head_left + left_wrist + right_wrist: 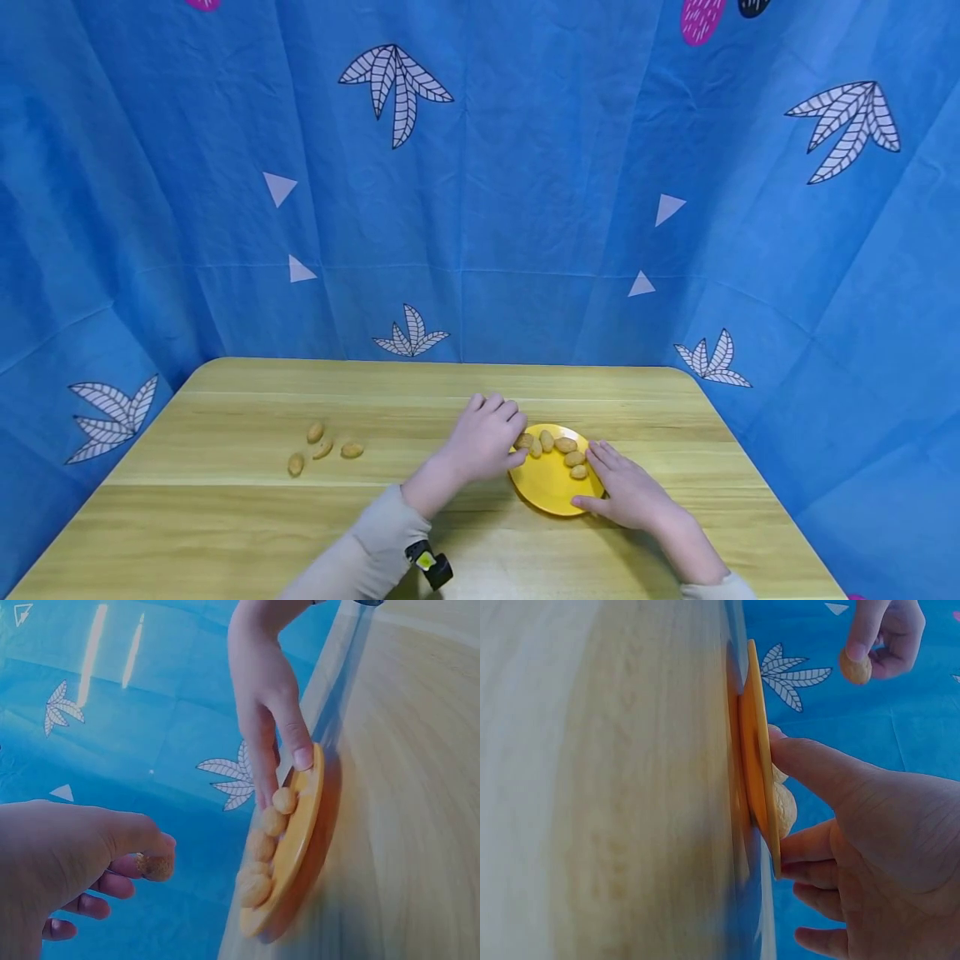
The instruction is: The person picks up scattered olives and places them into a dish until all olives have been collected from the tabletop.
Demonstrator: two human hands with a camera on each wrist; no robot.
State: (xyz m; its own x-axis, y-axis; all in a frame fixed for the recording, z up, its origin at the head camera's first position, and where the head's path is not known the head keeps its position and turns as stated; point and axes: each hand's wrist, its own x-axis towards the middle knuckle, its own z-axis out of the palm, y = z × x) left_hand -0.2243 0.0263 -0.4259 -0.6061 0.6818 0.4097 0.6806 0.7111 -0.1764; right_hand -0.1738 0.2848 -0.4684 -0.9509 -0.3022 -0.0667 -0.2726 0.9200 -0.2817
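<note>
Above the left rim of a yellow plate (546, 487), my left hand (483, 437) pinches a tan, wrinkled oval nut (156, 867) between thumb and fingers. My right hand (630, 490) rests at the plate's right side with fairly straight fingers. Its thumb (302, 757) touches the rim, and its fingertips lie at the edge near the nuts. Several similar nuts (566, 445) sit on the plate in a curved row along its far and right parts. The right wrist view shows the held nut (855, 666) raised away from the plate.
Several more loose nuts (296, 464) lie in a small group on the left of the wooden table (187, 533). A blue patterned curtain (525, 208) hangs behind the table and along its sides. A wrist camera (429, 564) is on the left sleeve.
</note>
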